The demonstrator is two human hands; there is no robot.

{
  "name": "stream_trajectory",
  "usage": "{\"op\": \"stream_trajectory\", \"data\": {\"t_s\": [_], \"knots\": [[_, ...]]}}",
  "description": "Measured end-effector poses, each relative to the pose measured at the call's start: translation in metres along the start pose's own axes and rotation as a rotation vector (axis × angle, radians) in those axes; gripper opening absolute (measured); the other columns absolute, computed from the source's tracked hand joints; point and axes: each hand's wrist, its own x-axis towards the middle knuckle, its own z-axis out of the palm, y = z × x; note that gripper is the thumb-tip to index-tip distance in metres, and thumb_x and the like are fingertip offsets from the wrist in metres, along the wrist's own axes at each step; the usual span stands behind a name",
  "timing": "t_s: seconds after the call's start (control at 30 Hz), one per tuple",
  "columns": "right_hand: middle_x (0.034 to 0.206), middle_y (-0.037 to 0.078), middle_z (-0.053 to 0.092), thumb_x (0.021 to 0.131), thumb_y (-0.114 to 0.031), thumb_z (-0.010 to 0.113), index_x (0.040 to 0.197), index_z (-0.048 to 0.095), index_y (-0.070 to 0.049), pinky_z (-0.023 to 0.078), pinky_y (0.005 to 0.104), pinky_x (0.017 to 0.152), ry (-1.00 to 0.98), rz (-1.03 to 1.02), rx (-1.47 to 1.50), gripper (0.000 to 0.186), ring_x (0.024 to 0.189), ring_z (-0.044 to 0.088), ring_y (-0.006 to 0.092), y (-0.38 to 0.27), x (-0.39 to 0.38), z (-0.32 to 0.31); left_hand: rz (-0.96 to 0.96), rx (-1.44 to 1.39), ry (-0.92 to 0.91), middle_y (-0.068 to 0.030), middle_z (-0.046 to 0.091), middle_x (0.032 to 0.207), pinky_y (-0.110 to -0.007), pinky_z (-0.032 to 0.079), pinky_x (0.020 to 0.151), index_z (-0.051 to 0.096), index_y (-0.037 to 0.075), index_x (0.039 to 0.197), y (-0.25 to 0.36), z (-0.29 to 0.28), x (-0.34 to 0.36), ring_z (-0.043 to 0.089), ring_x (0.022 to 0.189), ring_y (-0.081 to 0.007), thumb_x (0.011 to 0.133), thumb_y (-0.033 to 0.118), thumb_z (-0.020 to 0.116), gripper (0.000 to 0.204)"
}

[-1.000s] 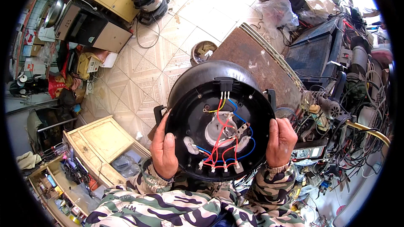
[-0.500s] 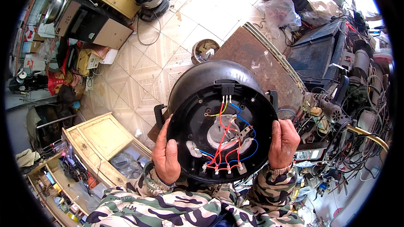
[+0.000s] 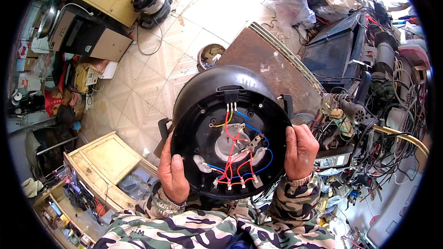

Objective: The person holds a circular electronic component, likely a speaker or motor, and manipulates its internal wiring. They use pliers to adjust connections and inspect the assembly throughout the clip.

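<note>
A round black electric pot (image 3: pixel 203 87) is tipped over, with its open underside facing me. My left hand (image 3: pixel 174 180) grips its lower left rim, and my right hand (image 3: pixel 301 152) clasps the rim on the right; both palms press in from the sides. Inside the base, red wires (image 3: pixel 251 157), a blue wire (image 3: pixel 269 157) and a short yellow wire run between a black socket (image 3: pixel 228 95) at the top and terminals at the bottom. A grey round heating plate (image 3: pixel 222 150) sits in the middle. Two black side handles stick out, the right one (image 3: pixel 288 106) above my right hand.
Behind the pot stands a brown worn tabletop (image 3: pixel 263 64), with a round bin (image 3: pixel 203 57) beside it. Cables and tools (image 3: pixel 392 124) crowd the right side. A multimeter (image 3: pixel 339 161) lies near my right hand. A wooden cabinet (image 3: pixel 110 157) with an open drawer is at left.
The whole view has shifted, so the pot, hands and room all appear farther left. Both hands keep the same grip on the pot.
</note>
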Motion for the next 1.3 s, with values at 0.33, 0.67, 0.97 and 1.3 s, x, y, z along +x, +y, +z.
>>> {"op": "stream_trajectory", "data": {"t_s": [0.33, 0.67, 0.97, 1.3], "knots": [[0.083, 0.016, 0.061, 0.102, -0.005, 0.068, 0.102, 0.071, 0.005, 0.048, 0.0389, 0.065, 0.001, 0.011, -0.02, 0.01, 0.071, 0.062, 0.0312, 0.004, -0.003, 0.001, -0.042, 0.005, -0.022, -0.0202, 0.056, 0.155, -0.035, 0.04, 0.119, 0.043, -0.007, 0.159, 0.001, -0.002, -0.001, 0.055, 0.141, -0.0242, 0.112, 0.019, 0.043, 0.054], [0.082, 0.014, 0.06, 0.102, -0.004, 0.067, 0.104, 0.07, 0.006, 0.048, 0.0367, 0.065, -0.014, -0.014, -0.029, 0.01, 0.069, 0.061, 0.0279, 0.001, 0.0, 0.0, 0.014, 0.106, -0.017, -0.0219, 0.057, 0.154, -0.037, 0.039, 0.121, 0.045, -0.009, 0.157, -0.003, -0.007, -0.005, 0.056, 0.142, -0.0266, 0.112, 0.021, 0.042, 0.055], [0.084, 0.014, 0.061, 0.103, -0.003, 0.067, 0.105, 0.071, 0.006, 0.048, 0.0348, 0.066, -0.016, -0.018, -0.03, 0.01, 0.071, 0.061, 0.026, 0.001, 0.001, 0.001, -0.008, 0.125, 0.01, -0.0168, 0.062, 0.148, -0.028, 0.043, 0.105, 0.043, -0.01, 0.159, -0.004, -0.006, -0.005, 0.059, 0.117, -0.0144, 0.111, 0.018, 0.044, 0.055], [0.084, 0.014, 0.06, 0.103, -0.003, 0.067, 0.105, 0.07, 0.006, 0.047, 0.0344, 0.066, 0.014, 0.016, -0.02, 0.01, 0.071, 0.059, 0.025, 0.002, -0.004, 0.002, -0.029, 0.055, -0.027, -0.0211, 0.056, 0.155, -0.037, 0.037, 0.122, 0.045, -0.009, 0.158, 0.0, -0.004, 0.006, 0.054, 0.143, -0.026, 0.112, 0.02, 0.043, 0.054]]}}
